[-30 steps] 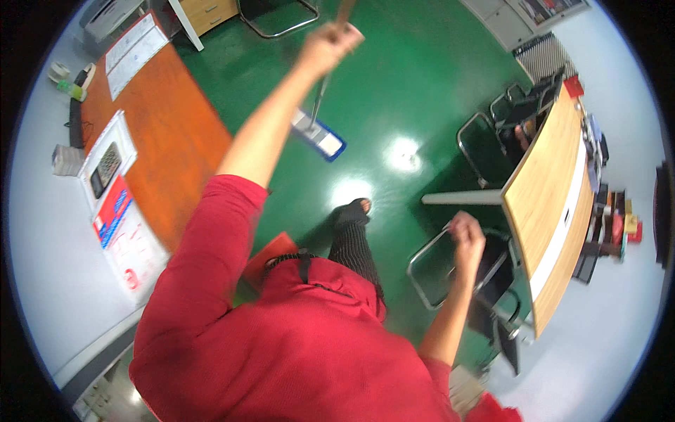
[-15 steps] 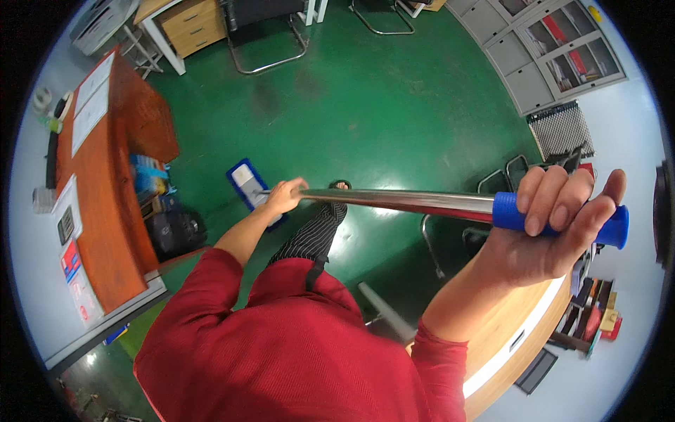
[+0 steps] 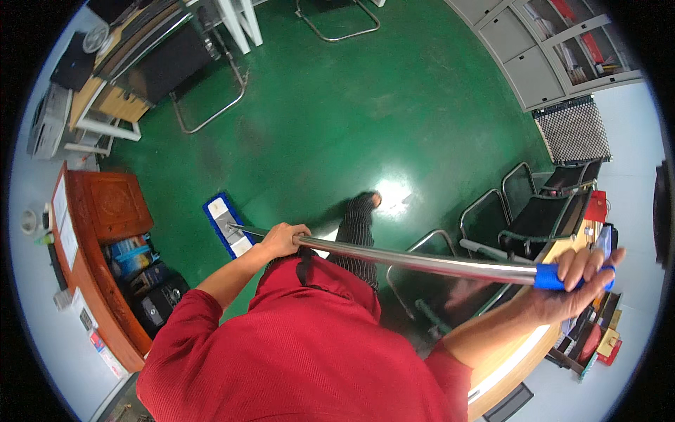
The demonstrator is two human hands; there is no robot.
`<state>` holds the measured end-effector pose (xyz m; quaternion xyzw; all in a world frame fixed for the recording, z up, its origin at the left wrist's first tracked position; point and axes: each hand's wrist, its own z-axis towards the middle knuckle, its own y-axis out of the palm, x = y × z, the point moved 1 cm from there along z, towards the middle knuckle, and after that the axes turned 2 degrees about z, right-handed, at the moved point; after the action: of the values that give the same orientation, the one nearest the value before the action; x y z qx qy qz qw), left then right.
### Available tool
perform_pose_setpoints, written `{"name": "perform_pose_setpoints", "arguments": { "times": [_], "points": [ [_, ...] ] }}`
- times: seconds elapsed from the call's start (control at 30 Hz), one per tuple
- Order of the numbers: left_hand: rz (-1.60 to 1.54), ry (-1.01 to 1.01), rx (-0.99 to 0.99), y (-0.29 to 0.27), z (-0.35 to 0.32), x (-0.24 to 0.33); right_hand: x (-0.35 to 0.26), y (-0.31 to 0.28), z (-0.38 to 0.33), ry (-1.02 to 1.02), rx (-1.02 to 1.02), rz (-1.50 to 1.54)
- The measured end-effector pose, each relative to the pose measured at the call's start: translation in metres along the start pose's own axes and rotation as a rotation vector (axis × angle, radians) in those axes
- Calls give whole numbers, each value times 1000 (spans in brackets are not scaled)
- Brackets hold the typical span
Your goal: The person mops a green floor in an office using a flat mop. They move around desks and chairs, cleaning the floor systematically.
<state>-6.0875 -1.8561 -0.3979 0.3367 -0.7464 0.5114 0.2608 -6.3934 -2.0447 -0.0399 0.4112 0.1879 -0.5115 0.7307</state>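
A flat mop (image 3: 415,260) with a long shiny metal pole slants across in front of me. My right hand (image 3: 573,285) is wrapped round the blue grip at its upper end, out to the right. Lower on the pole, near my waist, my left hand (image 3: 283,240) is closed round the metal. The mop head (image 3: 223,224), a flat plate with a blue fringed edge, lies on the green floor to my left, between me and the reddish wooden desk. The pole joins the plate near its middle.
A reddish wooden desk (image 3: 112,204) with bags and boxes in its open side stands left. Black chairs (image 3: 541,218) with metal tube legs and a light wooden table (image 3: 517,362) are at right. Another chair (image 3: 190,70) stands far left, grey cabinets (image 3: 531,74) far right.
The view has turned and moved forward. My right hand with the blue grip has come lower and farther from the camera. Both hands keep hold of the pole; the mop head now appears farther left.
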Motion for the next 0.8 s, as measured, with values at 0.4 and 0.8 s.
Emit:
{"name": "perform_pose_setpoints", "arguments": {
  "times": [0.4, 0.8],
  "points": [
    [154, 271, -161, -62, 511, 195, 156, -198, 344, -202, 17, 15],
    [246, 606, -423, -115, 1059, 385, 352, -297, 652, -401, 421, -944]
  ]
}}
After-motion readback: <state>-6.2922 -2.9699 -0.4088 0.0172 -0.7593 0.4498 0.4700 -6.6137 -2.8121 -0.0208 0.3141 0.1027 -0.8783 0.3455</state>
